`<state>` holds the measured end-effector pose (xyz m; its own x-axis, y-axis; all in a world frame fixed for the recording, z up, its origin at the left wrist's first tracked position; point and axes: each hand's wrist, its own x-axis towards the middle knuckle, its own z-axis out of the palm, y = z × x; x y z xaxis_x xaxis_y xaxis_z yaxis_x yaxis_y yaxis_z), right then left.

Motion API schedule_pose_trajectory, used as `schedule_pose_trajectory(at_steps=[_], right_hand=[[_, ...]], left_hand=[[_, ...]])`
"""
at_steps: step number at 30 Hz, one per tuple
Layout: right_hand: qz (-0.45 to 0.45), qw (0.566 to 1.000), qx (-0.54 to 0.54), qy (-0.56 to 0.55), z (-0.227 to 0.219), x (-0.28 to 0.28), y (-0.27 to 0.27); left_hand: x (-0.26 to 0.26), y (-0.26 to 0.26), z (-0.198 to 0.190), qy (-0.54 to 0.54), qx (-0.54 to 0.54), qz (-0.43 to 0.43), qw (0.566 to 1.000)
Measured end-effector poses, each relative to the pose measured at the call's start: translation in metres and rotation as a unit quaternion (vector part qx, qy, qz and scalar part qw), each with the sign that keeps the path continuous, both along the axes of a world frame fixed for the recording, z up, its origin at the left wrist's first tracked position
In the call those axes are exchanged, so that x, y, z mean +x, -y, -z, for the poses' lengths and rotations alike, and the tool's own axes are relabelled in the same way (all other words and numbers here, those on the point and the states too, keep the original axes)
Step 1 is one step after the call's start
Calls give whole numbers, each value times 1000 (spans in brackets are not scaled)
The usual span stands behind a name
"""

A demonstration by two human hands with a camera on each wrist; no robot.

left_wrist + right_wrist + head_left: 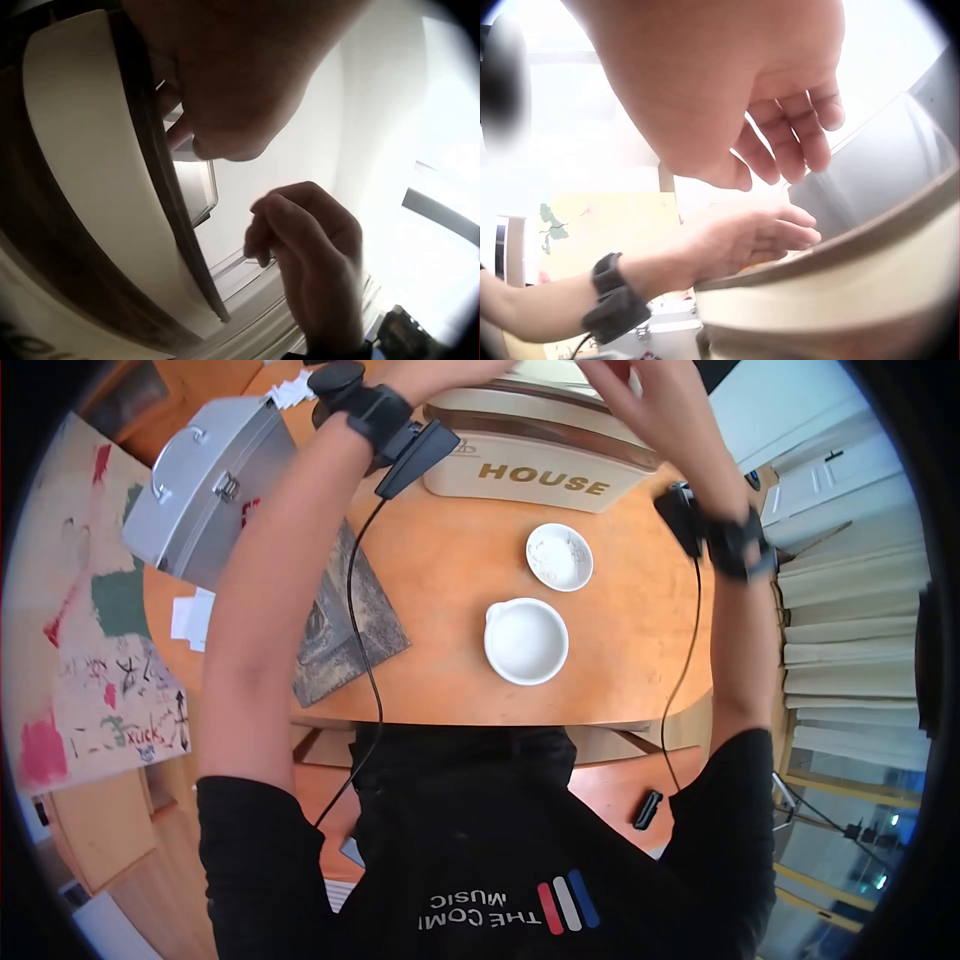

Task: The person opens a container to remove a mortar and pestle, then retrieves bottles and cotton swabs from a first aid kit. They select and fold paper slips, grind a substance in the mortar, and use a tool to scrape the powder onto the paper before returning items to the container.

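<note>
A cream box (545,475) with gold "HOUSE" lettering and a brown rim stands at the far side of the table. At its rim my left hand (735,240) has its fingers stretched out over the opening. In the left wrist view the fingertips of that left hand (232,90) are partly hidden behind the rim. My right hand (735,97) hovers above the box, fingers loosely bent and holding nothing. A greyish, see-through panel (870,169) rises behind the rim. Nearer me are a small white dish (559,557) with dark marks inside and a white spouted bowl (527,642).
On the left of the wooden table (440,580) stand a silver metal case (205,490) and a dark, worn slab (365,620). White papers (192,618) lie by the case. Black cables (357,620) run from both wrists across the view.
</note>
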<state>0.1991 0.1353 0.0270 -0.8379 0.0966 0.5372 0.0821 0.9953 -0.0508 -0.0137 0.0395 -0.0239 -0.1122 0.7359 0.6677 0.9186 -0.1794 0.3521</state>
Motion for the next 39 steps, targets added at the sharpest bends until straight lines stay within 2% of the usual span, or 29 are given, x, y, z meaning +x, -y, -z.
schedule_pose_trajectory(at_steps=[1,2,3,4,6,8,10,11,14,18,19,20,22,25,26,27,29,32,33,36,37,39], right_hand=[[-42,998,5,-43,19,21,17],[-12,1000,-26,1,40,45,28],[-17,996,-69,62,61,64,34],[20,992,-62,110,81,78,40],[73,977,-61,193,119,89,52],[80,969,-62,227,153,92,55],[84,955,-101,264,154,84,60],[79,956,-92,267,153,81,60],[50,953,-92,285,139,77,58],[-7,938,-188,290,46,82,57],[-36,948,-200,244,24,86,48],[-66,955,-211,199,3,89,37],[-38,971,-191,141,-32,80,14],[27,980,-184,74,-42,38,-22],[40,988,-135,69,-35,19,-38],[53,993,-86,64,-23,1,-50],[82,987,-78,110,-5,-26,-54],[96,983,-58,142,1,-33,-46],[95,983,-49,148,3,-33,-40],[98,990,14,101,-9,-19,-36],[63,997,37,10,-9,-18,-45],[-7,995,53,-86,-30,-16,-53]], left_hand=[[1,2,0,-44,-44,-29,998],[5,5,-4,-91,-89,-55,990],[3,8,-2,-84,-88,-45,992],[2,9,-2,-81,-88,-30,992],[3,9,-8,-86,-85,-2,993],[-1,5,-6,-95,-71,16,993],[-6,-3,-2,-44,-112,16,993],[-8,-7,4,-47,-33,34,998],[-10,-4,-2,-78,-114,40,990],[6,2,-16,-129,-106,76,983],[11,-2,-12,-116,-86,92,985],[17,-6,-8,-68,-123,95,985],[30,-8,-8,24,-195,102,975],[31,-1,-12,34,-178,111,977],[28,0,-11,38,-173,119,977],[23,3,-10,9,-134,102,986],[7,11,-11,-48,-54,67,995],[-10,26,-37,1,-22,-8,1000],[-17,24,-40,21,33,-26,999],[-49,0,-41,-24,134,-60,989],[-61,-14,-39,-34,152,-72,985],[-85,-44,-40,81,123,-21,989]])
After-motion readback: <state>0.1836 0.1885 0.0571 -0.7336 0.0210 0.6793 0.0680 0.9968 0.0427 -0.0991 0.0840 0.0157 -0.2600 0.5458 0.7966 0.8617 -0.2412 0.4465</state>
